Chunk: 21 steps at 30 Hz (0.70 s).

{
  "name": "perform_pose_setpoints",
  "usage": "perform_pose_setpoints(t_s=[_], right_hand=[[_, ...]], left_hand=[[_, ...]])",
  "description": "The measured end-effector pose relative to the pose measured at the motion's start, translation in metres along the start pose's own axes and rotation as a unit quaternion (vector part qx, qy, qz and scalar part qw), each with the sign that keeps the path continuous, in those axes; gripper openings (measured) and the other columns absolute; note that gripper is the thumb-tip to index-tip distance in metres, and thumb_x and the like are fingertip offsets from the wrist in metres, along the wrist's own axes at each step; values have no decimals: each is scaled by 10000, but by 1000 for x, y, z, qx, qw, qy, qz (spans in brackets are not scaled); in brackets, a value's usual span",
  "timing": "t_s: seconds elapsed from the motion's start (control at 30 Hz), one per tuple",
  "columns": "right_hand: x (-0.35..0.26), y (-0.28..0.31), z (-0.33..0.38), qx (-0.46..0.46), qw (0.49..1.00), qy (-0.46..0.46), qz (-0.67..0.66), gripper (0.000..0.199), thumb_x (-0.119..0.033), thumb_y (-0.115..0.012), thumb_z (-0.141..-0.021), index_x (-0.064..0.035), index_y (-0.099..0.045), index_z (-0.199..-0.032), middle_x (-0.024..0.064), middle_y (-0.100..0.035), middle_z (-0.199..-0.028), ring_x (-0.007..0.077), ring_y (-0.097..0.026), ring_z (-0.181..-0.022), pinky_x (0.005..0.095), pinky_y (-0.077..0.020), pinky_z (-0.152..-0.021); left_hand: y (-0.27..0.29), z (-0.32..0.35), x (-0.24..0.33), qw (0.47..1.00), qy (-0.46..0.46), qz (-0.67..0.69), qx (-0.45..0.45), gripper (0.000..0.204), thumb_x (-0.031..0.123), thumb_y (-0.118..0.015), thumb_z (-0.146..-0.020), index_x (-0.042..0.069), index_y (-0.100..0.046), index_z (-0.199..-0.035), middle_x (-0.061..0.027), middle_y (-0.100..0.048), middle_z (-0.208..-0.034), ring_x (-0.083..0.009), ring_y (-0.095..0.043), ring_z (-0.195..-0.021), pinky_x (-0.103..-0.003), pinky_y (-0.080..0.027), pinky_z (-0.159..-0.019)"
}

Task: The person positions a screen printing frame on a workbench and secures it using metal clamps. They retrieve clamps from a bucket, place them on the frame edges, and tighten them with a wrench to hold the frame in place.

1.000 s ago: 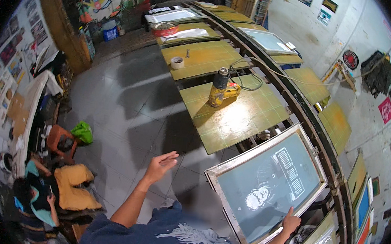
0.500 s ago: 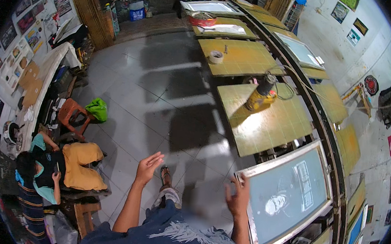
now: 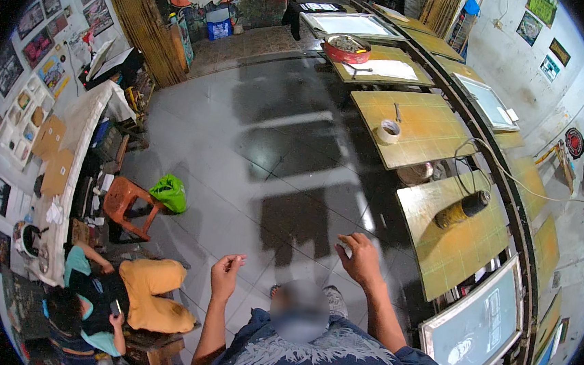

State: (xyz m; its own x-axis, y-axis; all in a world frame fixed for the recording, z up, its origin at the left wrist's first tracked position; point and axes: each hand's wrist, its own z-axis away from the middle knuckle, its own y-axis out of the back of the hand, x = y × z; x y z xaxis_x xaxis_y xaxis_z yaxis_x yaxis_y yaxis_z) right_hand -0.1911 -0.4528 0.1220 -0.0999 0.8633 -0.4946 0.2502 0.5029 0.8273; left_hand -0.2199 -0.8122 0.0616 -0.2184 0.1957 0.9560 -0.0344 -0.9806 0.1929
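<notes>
My left hand [image 3: 227,277] hangs over the grey floor in front of my body, fingers loosely bent and nothing visible in them. To its right, my right hand [image 3: 363,258] is also bare, thumb and fingers apart. Nearest to the right hand is a yellowish board [image 3: 448,243] on a long rack. A yellow and black corded power tool [image 3: 461,209] rests on that board. Closer to me on the same rack lies a framed printing screen [image 3: 472,334] with pale blue mesh and white artwork. Neither hand touches anything.
Farther boards hold a tape roll [image 3: 388,131], a wrench-like tool [image 3: 397,112] and a round red container [image 3: 347,48]. Left, a seated person [image 3: 101,298] holds a phone near an orange stool [image 3: 126,204] with a green bag [image 3: 169,193]. A dark rail [image 3: 494,140] runs along the rack.
I have moved and turned, so the rack now sits farther right and the seated person more toward the middle. My right hand has come away from the screen frame's edge. My left fingers have bent.
</notes>
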Motion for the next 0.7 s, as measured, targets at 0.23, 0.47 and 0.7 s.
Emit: perform_pose_setpoints(t_s=[0.23, 0.47, 0.7], right_hand=[[42, -34, -72, 35, 995, -94, 7, 212, -192, -743, -847, -64, -730, -1016, 108, -686, -878, 313, -659, -856, 410, -525, -746], [103, -54, -185, 53, 990, -128, 10, 195, -197, -731, -865, -60, -724, -1004, 118, -674, -854, 301, -666, -802, 403, -533, -710], [130, -15, -331, 76, 989, -124, 31, 207, -195, -732, -867, -61, -724, -1025, 133, -668, -884, 319, -652, -827, 410, -525, -737]], left_hand=[[-44, -134, 53, 994, -16, -45, -96, 207, 196, -766, -880, -3, -716, -861, -50, -737, -951, -93, -640, -810, -226, -495, -742], [-142, -304, 118, 978, -71, -43, -192, 394, 364, -621, -980, -4, -746, -915, -105, -745, -916, -160, -676, -836, -293, -509, -742], [-245, -456, 197, 963, -46, 37, -262, 526, 441, -474, -1038, -23, -651, -1213, -83, -748, -986, -188, -693, -821, -339, -533, -772]])
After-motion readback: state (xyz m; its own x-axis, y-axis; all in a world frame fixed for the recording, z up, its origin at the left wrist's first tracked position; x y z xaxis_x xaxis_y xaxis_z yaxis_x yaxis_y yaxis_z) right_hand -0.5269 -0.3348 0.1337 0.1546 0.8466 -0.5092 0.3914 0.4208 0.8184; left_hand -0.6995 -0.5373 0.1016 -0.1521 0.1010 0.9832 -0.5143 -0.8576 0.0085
